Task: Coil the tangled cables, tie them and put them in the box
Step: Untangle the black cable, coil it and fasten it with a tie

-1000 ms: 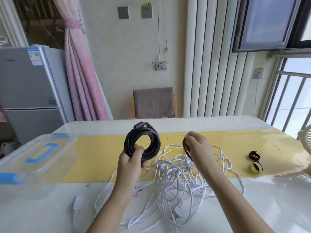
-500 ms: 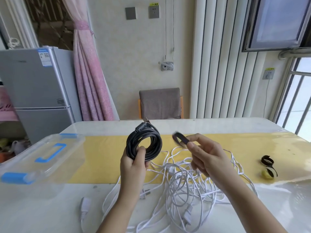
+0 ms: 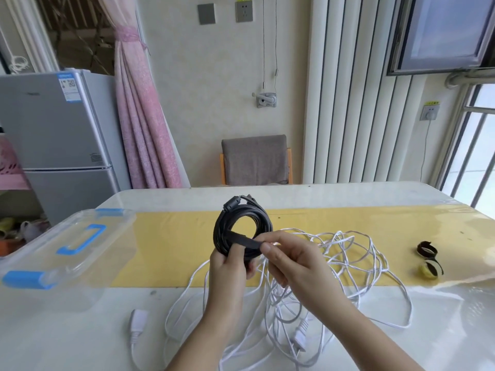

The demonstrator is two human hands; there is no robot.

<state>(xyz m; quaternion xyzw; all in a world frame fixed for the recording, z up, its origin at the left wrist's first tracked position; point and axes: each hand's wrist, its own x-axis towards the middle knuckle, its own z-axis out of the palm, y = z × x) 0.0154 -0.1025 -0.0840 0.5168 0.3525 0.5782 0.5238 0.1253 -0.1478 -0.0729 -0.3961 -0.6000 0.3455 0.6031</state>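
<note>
Gripped upright above the counter [image 3: 80,330] in the left hand [image 3: 230,263], thumb on its lower front: the black coil [image 3: 221,228]. Pinched by the right hand [image 3: 292,266], just beside the left: a black strap [image 3: 241,241] laid across the coil's front. Likely light but springy and fairly stiff; best clamped low, where the loops bunch. Beneath and right of both hands, the white cable tangle [image 3: 342,253], limp. Well left, the clear box [image 3: 67,250], lid on.
</note>
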